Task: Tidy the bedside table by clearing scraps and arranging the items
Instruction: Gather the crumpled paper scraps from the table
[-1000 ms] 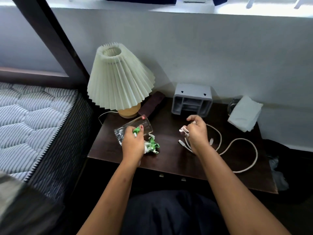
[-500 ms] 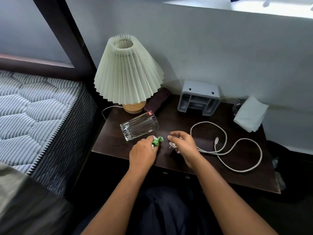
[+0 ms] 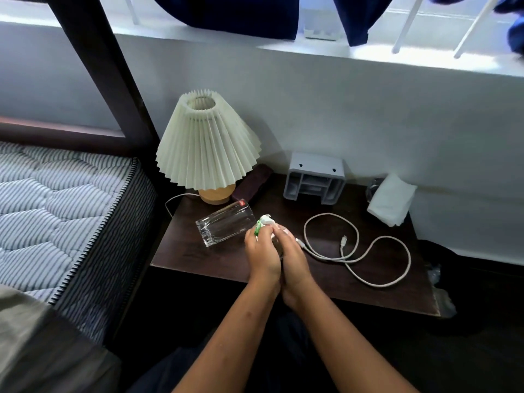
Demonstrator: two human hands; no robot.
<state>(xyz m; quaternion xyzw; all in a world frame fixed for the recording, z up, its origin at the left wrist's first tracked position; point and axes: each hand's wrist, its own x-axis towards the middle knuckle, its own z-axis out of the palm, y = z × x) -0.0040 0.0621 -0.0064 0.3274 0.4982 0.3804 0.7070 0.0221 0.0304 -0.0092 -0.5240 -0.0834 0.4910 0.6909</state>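
My left hand (image 3: 262,251) and my right hand (image 3: 292,256) are pressed together over the front middle of the dark bedside table (image 3: 198,256). The left hand is closed on a crumpled green-and-white scrap (image 3: 263,222) that sticks out above its fingers. The right hand is closed against it; a small scrap it held is hidden. A clear glass (image 3: 225,226) lies on its side just left of the hands. A white cable (image 3: 354,248) is looped on the table to the right.
A pleated cream lamp (image 3: 207,146) stands at the back left, with a dark case (image 3: 251,184) behind it. A grey plastic organiser (image 3: 314,180) sits at the back centre, a white tissue wad (image 3: 391,201) at the back right. The mattress (image 3: 56,211) borders the left.
Both hands have come together from apart. The left hand lifted the green scrap off the table, and the right hand moved left from the cable to meet it.
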